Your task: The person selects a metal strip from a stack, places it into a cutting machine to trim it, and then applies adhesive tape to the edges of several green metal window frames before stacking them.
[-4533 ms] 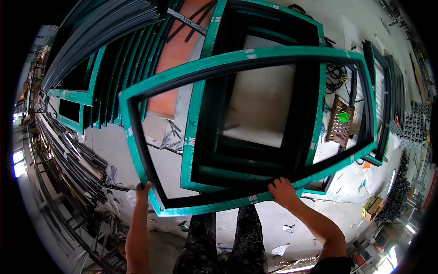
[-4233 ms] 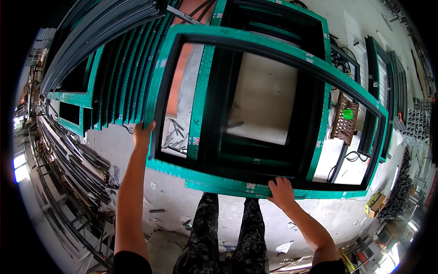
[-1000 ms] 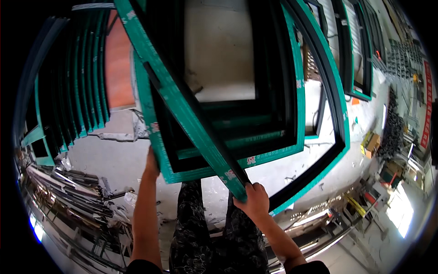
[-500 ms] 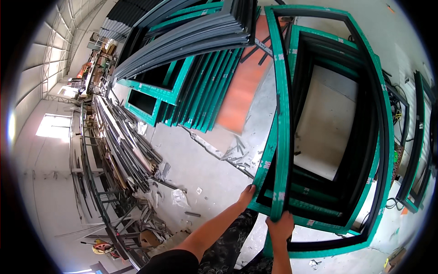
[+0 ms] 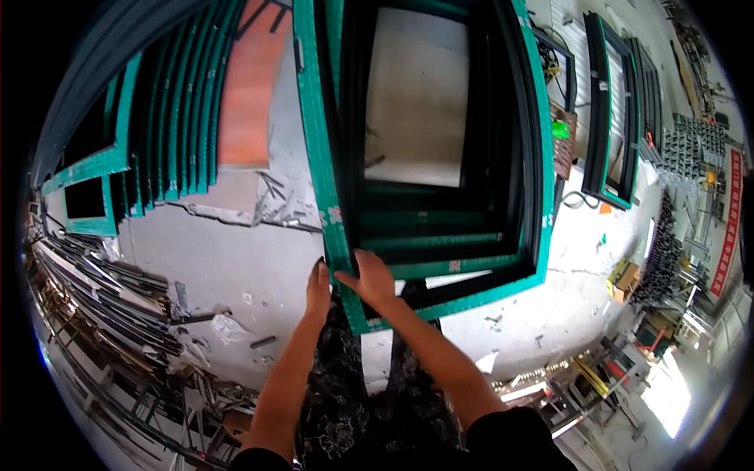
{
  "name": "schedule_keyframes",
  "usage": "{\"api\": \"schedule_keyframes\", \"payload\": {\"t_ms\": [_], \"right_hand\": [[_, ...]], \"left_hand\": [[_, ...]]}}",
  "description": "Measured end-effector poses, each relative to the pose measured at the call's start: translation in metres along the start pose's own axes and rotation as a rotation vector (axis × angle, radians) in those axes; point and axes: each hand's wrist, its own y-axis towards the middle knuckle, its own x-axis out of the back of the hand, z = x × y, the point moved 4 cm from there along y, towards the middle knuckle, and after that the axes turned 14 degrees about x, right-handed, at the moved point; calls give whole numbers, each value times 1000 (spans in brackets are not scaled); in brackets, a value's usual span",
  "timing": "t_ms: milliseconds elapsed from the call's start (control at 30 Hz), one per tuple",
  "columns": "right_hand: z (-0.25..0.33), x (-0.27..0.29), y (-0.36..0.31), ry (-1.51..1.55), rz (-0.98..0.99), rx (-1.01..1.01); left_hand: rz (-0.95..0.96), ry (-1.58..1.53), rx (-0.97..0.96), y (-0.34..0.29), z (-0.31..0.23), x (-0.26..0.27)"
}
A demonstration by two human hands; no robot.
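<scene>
A large black window frame (image 5: 318, 149) with green film on its faces stands tilted in front of me. My right hand (image 5: 371, 279) reaches through its opening and grips the left upright near the lower corner. My left hand (image 5: 318, 290) is on the outer edge of that same upright, its fingers closed against it and partly hidden. Behind this frame leans a stack of similar green-and-black frames (image 5: 424, 216), showing through the opening. The front frame's upper end runs out of view.
Another stack of green frames (image 5: 169, 133) stands at the left, beside an orange sheet (image 5: 251, 94) on the floor. Long metal profiles (image 5: 110, 282) lie at the far left. More frames (image 5: 609, 110) lean at the right, near a cardboard box (image 5: 626, 279). Scraps litter the floor.
My view has turned to the right. The front frame now sits closer over the stack behind it. My right hand has gone higher, inside the upright; my left has shifted to its outer edge.
</scene>
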Motion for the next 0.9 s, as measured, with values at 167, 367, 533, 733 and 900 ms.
{"api": "schedule_keyframes", "payload": {"t_ms": [167, 367, 533, 733, 900], "right_hand": [[-28, 73, -89, -116, 233, 45], [-123, 146, -163, -452, 425, 155], [-136, 134, -180, -484, 389, 138], [-140, 98, -205, -578, 400, 233], [-141, 92, -211, -568, 455, 351]], "left_hand": [[-165, 249, -157, -31, 19, 4], [-315, 423, -80, -70, 59, -25], [-400, 299, -29, -66, 63, -30], [-656, 302, 38, -79, 65, -22], [-735, 34, -17, -145, 156, -23]]}}
